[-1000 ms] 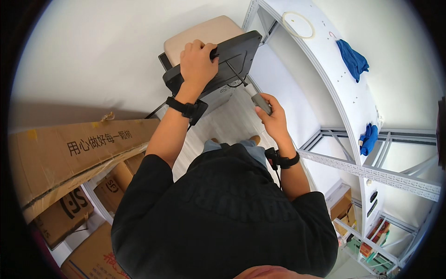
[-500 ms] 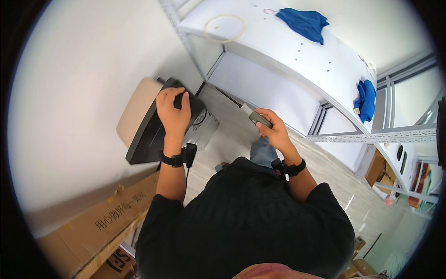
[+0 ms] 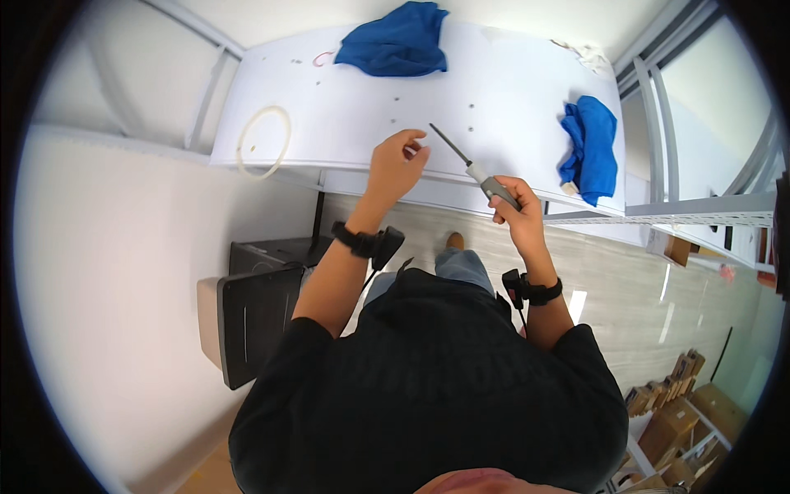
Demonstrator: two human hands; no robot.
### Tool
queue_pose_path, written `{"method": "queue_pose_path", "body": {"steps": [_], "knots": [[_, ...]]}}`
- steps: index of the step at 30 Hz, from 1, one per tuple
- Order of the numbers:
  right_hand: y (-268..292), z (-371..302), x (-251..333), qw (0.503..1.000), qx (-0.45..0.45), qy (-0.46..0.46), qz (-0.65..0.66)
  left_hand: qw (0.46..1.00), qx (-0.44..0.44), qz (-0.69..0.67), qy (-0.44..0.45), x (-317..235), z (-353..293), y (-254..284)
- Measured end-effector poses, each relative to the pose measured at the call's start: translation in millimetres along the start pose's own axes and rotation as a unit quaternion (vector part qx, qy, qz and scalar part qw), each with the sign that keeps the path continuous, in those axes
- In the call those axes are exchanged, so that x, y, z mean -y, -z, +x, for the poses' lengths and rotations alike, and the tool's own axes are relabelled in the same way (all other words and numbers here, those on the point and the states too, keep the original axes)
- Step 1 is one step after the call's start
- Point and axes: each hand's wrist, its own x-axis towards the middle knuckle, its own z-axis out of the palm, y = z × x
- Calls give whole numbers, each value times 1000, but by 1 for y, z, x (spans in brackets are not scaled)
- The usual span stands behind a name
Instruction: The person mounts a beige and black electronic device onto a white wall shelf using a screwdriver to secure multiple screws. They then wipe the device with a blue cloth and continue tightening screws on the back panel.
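Note:
In my right hand [image 3: 520, 210] is a screwdriver [image 3: 496, 190] with a grey handle and a long dark shaft. My fingers wrap its handle, and the shaft slants up and left over the front part of a white tabletop [image 3: 329, 142]. My left hand [image 3: 397, 169] is just left of the shaft's tip, over the table's front edge. Its fingers are bent, thumb and forefinger stand apart, and I see nothing between them. Several small dark dots, screws or holes, mark the tabletop beyond my hands.
A blue cloth [image 3: 395, 41] lies at the back, another blue cloth [image 3: 591, 152] at the right end. A pale ring [image 3: 263, 142] lies at the left end beside the wall. Low on the left stands a black and tan box-like object [image 3: 255, 325]. Cardboard boxes [image 3: 671, 428] sit lower right.
My left hand has come off the black and tan object and moved over the table's edge. The view has turned toward the table, and the screwdriver is now over the tabletop.

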Motion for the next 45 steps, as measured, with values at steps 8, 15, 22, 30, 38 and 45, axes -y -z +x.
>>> {"method": "queue_pose_path", "body": {"steps": [8, 15, 22, 30, 38, 45], "knots": [[53, -4, 0, 991, -135, 9, 7, 987, 42, 153, 34, 0, 88, -95], [57, 7, 9, 990, -142, -12, 14, 979, 41, 198, 36, 13, 111, -117], [52, 17, 12, 990, -134, -2, -41, 990, 70, 94, 73, 7, 115, -104], [38, 26, 19, 996, -64, 48, -24, 883, 132, -393, 220, -19, 100, -51], [24, 37, 19, 999, 15, 30, -22, 800, 75, -538, 255, 2, 69, -16], [10, 48, 6, 991, 115, -37, -64, 794, -18, -539, 280, 28, 20, 15]]}}
